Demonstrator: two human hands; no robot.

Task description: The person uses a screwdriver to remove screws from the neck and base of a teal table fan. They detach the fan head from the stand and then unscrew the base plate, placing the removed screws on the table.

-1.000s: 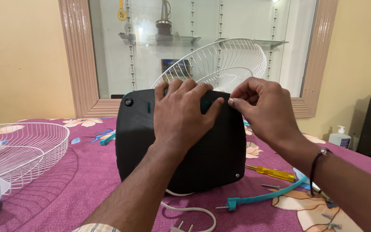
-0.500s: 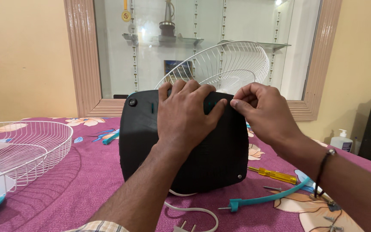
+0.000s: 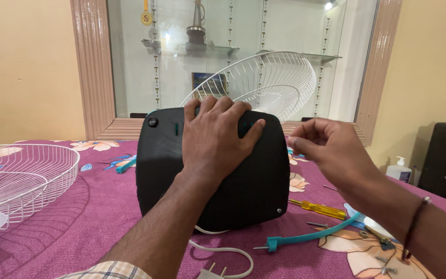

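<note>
A black square fan base (image 3: 243, 191) stands tilted on edge on the purple flowered cloth, its underside facing me. My left hand (image 3: 212, 139) lies flat over its upper edge and grips it, fingers hooked over the top. My right hand (image 3: 329, 150) hovers just right of the base's upper right corner, apart from it, with thumb and fingertips pinched together. Anything between them is too small to see. A screw head (image 3: 153, 122) sits at the base's upper left corner, another (image 3: 279, 211) at the lower right.
A white wire fan grille (image 3: 274, 82) rises behind the base; another grille (image 3: 27, 175) lies at the left. A yellow screwdriver (image 3: 321, 208), a teal strip (image 3: 311, 236), loose screws (image 3: 383, 263), a white cord with plug (image 3: 223, 256) and a pump bottle (image 3: 399, 169) lie nearby.
My right hand has pulled away from the base's upper right corner, moving right and slightly down. My left hand keeps its grip on the base.
</note>
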